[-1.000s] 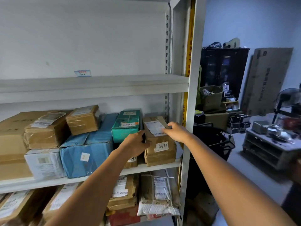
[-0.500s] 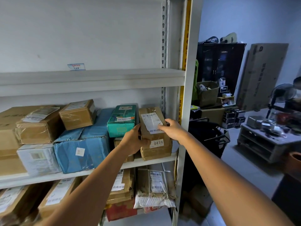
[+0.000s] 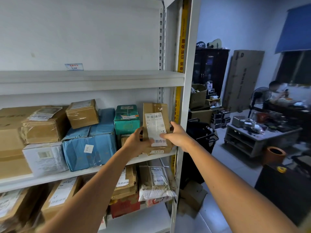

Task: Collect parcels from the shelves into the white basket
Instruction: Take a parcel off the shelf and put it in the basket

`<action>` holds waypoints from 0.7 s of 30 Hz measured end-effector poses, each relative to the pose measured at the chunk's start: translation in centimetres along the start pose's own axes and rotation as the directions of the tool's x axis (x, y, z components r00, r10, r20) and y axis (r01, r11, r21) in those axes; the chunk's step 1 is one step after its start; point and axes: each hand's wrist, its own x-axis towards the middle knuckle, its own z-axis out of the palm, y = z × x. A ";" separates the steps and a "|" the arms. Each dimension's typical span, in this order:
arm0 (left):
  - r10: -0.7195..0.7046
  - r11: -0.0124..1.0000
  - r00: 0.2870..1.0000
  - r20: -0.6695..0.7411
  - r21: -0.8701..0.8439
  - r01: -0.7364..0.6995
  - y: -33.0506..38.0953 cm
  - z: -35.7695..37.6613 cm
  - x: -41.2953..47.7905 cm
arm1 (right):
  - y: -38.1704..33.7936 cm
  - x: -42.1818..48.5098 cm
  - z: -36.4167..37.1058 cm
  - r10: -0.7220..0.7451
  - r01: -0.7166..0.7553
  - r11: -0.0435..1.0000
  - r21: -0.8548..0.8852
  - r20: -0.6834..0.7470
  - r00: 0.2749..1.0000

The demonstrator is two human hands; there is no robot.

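Head cam looks at a white metal rack [image 3: 188, 98], w/ the mid shelf [image 3: 50, 179] packed w/ parcels. Far left sits a big brown carton [image 3: 10, 132]. Right of it are a blue parcel [image 3: 89, 148] and then a green parcel [image 3: 127, 120] stacked on a smaller box. More parcels fill the shelf below.

At the right end of the mid shelf, just beside the upright, both hands hold a tall brown parcel [image 3: 154, 113]. It stands on end, top leaning a bit left, label side toward the cam. Its base is at a flat box marked 0471 [image 3: 161, 151]; can't tell if it's touching or just clear. Likely it's gripped from both sides b/c it's tall and narrow and would tip in one hand.

Left hand [image 3: 136, 143] grips the lower left edge, fingers curled onto the front. Right hand [image 3: 176, 137] clamps the right side, thumb laid across the white label [image 3: 155, 126], other fingers wrapped round the back, mostly hidden. Holding it low keeps the barcode readable, prob. to check it's the right one.

Step in hand, by my read: pulling this parcel off the shelf. White basket isn't in view. Only a black cart [image 3: 202, 137] shows right of the rack, so the carry is yet to come.

Risk: the 0471 box could drag out along w/ it.
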 end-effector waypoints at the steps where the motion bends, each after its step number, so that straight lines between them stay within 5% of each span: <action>1: 0.005 1.000 1.000 0.006 0.016 -0.005 -0.2 -0.2 -0.5 | -0.2 -0.7 0.3 0.002 -0.002 1.000 -0.015 -0.007 1.000; 8: 0.080 0.978 0.997 0.004 0.192 -0.079 -0.5 -1.7 -3.4 | -1.4 -4.8 2.3 -0.002 -0.001 0.999 -0.051 -0.067 0.998; 21: 0.161 0.983 0.979 -0.127 0.113 -0.147 -1.4 -3.5 -8.5 | -2.2 -8.4 4.5 -0.074 0.070 0.997 -0.041 -0.128 0.989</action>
